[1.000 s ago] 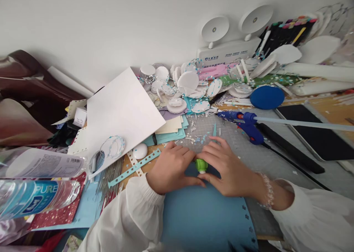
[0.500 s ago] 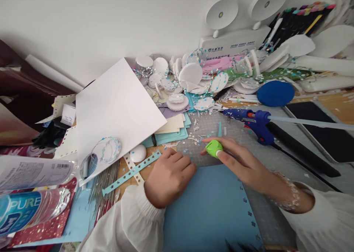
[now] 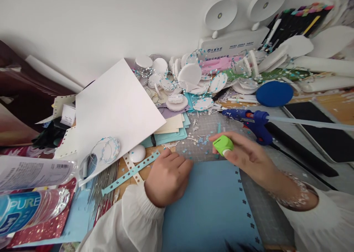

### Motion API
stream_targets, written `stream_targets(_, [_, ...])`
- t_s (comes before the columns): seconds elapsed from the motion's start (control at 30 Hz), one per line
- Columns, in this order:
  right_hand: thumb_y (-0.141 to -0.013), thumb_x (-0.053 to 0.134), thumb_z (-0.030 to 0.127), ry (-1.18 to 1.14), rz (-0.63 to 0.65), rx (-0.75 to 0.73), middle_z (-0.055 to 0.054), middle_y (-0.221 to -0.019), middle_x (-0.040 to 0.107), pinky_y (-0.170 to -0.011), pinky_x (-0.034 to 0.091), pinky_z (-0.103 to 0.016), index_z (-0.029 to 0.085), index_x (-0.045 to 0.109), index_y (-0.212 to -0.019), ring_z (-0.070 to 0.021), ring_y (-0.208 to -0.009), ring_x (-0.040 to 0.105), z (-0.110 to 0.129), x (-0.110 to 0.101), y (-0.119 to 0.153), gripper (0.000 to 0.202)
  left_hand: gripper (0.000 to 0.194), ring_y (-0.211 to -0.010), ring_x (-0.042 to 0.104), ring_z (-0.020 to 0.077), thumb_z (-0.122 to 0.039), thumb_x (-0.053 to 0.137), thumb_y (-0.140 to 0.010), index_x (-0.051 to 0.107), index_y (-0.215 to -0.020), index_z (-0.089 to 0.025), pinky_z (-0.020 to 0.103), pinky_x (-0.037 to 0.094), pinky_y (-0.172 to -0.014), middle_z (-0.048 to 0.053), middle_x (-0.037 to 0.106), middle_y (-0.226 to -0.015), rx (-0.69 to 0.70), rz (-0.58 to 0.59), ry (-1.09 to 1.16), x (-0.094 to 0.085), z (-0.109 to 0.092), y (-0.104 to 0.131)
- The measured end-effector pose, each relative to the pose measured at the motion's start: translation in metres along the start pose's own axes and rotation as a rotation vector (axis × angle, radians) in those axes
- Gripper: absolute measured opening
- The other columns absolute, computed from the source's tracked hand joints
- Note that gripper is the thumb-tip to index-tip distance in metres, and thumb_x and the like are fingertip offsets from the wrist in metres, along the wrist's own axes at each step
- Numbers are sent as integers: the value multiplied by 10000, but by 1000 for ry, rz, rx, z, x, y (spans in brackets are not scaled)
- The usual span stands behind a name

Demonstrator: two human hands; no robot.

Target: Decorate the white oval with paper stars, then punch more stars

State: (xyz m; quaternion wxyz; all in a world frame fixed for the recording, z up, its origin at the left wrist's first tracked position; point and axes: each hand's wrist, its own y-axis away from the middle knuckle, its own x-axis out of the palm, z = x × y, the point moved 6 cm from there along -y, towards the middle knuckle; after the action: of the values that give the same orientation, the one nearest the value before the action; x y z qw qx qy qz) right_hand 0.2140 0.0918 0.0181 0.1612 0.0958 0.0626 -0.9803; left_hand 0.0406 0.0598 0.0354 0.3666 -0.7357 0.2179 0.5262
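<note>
In my right hand (image 3: 247, 161) is a small green craft punch (image 3: 223, 145) with a white part, held between thumb and fingers just off the far right corner of a blue sheet of paper (image 3: 207, 204). Flower-shaped holes run down the right edge of this sheet. My left hand (image 3: 170, 174) is closed over the sheet's far left corner; its curled fingertips are hidden. Tiny paper flowers (image 3: 203, 141) lie scattered on the grey cutting mat (image 3: 210, 123) beyond the sheet.
Left of my hand are punched strips (image 3: 132, 171), a white dome (image 3: 137, 153), a white board (image 3: 118, 108) and a water bottle (image 3: 30, 207). Foam discs (image 3: 189, 74) are heaped behind. On the right lie a blue glue gun (image 3: 253, 121), a tablet (image 3: 318, 130) and a black bar (image 3: 301, 148).
My right hand has moved slightly right with the green punch, which is turned differently. The far right corner of the blue sheet has shifted a little away and right. My left hand stays nearly still.
</note>
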Motion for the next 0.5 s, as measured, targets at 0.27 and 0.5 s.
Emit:
stream_targets(0.27, [-863,625,451,-39,-29,-32,-18,-807,597,-536,492,-247,270,628,-1064,-162,-683,586,-7,-8,-1,270,206,-681,630,187,-166,432,-934,632,-881,-166,300,437,-620,49,687,-725,-204,17,167,-16,12,3])
stream_targets(0.5, [-812,625,588,-63,85,-123,-106,-1141,680,-753,559,-334,246,655,-985,-248,-1010,648,23,-15,-2,385,185,-711,646,173,-197,467,-941,647,-900,-177,271,472,-635,40,698,-780,-398,-23,221,-52,6,16])
